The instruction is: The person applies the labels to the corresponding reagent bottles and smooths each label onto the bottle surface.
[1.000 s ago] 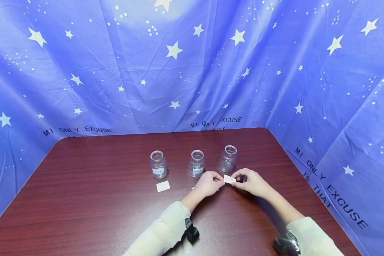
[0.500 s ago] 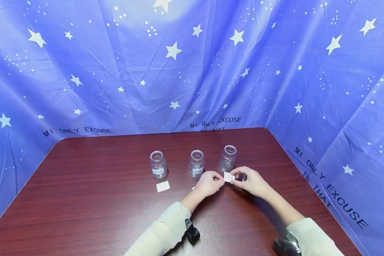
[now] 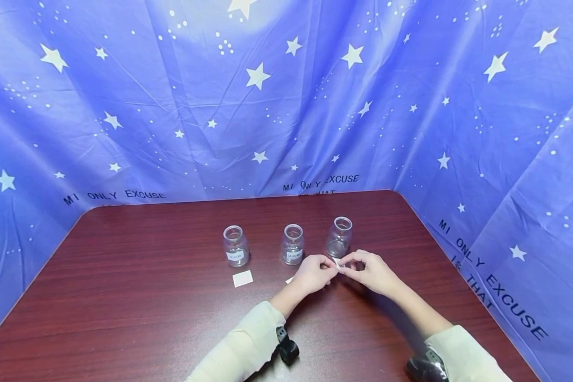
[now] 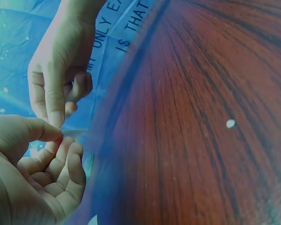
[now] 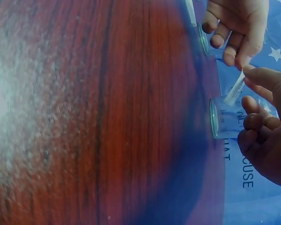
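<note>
White rectangular paper label (image 3: 336, 261), small and seen almost edge-on as a narrow strip, hangs above the worktop between the person's two hands, just on the near side of the rightmost jar. The left hand (image 3: 314, 274), at 8 o'clock from the label, has its grip pinched on one end between thumb and forefinger; the right hand (image 3: 370, 271), at 4 o'clock, has its grip pinched on the label too, its fingertips touching or nearly touching the left ones. At 12 o'clock from the label stands the clear glass rightmost jar (image 3: 339, 236), upright, with a rounded shoulder and wide mouth. A matching clear glass middle jar (image 3: 293, 241), bearing a white printed sticker, stands near 10 o'clock, and a clear glass leftmost jar (image 3: 235, 244), with a similar sticker, lies farther off towards 9 o'clock; the print is too small to read. A blank white paper rectangle (image 3: 242, 278) rests at 6 o'clock from the leftmost jar. Another white paper scrap (image 3: 289, 280) peeps out beside the left wrist, mostly hidden. Everything sits on a dark red wood-grain worktop (image 3: 148, 297), with a blue star-patterned curtain (image 3: 196, 95) at 12 o'clock.
</note>
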Motion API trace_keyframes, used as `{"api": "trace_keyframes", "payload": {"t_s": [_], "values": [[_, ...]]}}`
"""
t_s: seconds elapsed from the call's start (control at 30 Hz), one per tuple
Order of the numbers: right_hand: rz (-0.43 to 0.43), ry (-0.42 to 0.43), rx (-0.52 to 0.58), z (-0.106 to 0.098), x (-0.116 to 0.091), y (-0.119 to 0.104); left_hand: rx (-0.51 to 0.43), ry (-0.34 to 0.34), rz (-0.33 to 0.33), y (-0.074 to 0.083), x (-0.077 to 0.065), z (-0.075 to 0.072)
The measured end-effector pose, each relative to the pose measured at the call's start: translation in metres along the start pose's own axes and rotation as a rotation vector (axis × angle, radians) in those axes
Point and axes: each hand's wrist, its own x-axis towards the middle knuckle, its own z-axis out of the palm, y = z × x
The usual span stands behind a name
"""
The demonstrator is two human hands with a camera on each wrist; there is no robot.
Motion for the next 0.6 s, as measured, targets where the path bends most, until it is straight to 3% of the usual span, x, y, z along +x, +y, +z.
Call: {"api": "trace_keyframes", "payload": {"t_s": [0.2, 0.6], "values": [[-0.021, -0.003, 0.002, -0.0019, -0.0001, -0.0027, -0.033, -0.017, 0.041, 0.0021, -0.001, -0.0006], [0.011, -0.026, 0.016, -0.0039, 0.0003, -0.0048, -0.021, -0.017, 0.039, 0.0024, -0.0025, 0.0]]}}
